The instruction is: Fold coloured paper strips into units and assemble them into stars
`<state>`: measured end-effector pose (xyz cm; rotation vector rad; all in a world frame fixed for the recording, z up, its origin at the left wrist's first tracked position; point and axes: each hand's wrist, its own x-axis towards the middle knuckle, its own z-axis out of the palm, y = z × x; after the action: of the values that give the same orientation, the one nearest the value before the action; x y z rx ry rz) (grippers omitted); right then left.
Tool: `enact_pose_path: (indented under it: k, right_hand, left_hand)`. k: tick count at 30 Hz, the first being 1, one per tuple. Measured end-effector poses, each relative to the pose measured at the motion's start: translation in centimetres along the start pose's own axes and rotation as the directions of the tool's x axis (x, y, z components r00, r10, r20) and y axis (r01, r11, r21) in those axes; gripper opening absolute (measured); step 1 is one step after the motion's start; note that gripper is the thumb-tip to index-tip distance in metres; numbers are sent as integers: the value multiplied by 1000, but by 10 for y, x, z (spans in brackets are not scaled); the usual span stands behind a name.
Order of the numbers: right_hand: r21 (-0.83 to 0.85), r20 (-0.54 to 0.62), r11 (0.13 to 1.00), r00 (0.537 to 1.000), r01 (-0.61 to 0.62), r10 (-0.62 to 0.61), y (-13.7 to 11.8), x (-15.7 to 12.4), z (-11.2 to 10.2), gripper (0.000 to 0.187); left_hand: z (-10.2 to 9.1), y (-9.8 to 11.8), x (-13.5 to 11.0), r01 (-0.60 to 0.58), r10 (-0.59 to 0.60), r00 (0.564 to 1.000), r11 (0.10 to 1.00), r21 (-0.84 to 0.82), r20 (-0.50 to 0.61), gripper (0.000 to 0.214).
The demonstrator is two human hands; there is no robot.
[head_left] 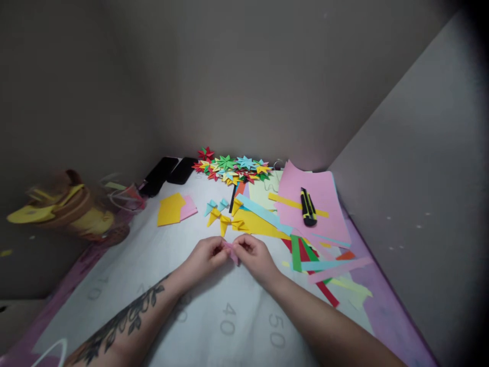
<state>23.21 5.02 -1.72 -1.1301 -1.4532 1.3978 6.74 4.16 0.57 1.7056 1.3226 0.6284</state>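
Note:
Between my fingertips, low over the middle of the table, is a small folded piece of pink paper [232, 253]. My left hand [208, 256] pinches its left side and my right hand [254, 256] pinches its right side. The fingers hide part of the fold. Just beyond my hands lie several yellow folded paper pieces [225, 223] and two light blue folded pieces [217, 205]. To the left rest yellow paper squares [170, 209], partly over pink paper squares [188, 207].
Folded paper stars [226, 163] are heaped at the back wall, beside two black phones [182, 171]. At right, a utility knife [307, 207] lies on pink sheets [324, 189], with coloured paper strips [317, 265] in front. A pot-like container [91, 216] stands at left.

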Motion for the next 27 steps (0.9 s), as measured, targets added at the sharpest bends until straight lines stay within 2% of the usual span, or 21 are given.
enact_pose_path:
  k: [2, 7, 13, 21, 27]
  right_hand:
    - [2, 3, 1000, 1000, -12, 12, 2, 1, -1, 17]
    - [16, -9, 1000, 1000, -10, 10, 6, 3, -4, 15]
    - [-64, 27, 998, 999, -23, 24, 6, 0, -4, 17]
    - [-136, 16, 991, 1000, -5, 7, 4, -1, 0, 23]
    - [-147, -7, 989, 1000, -30, 29, 7, 0, -2, 19]
  left_hand:
    - [-1, 0, -1, 6, -6, 1000, 1000, -4, 16, 21]
    - [-3, 3, 0, 17, -19, 999, 999, -49, -27, 19]
    - [1, 2, -1, -4, 1, 998, 999, -44, -65, 20]
    - [-1, 6, -3, -48, 48, 999, 998, 42, 5, 29]
    - [-2, 4, -3, -46, 49, 998, 996, 78, -46, 22]
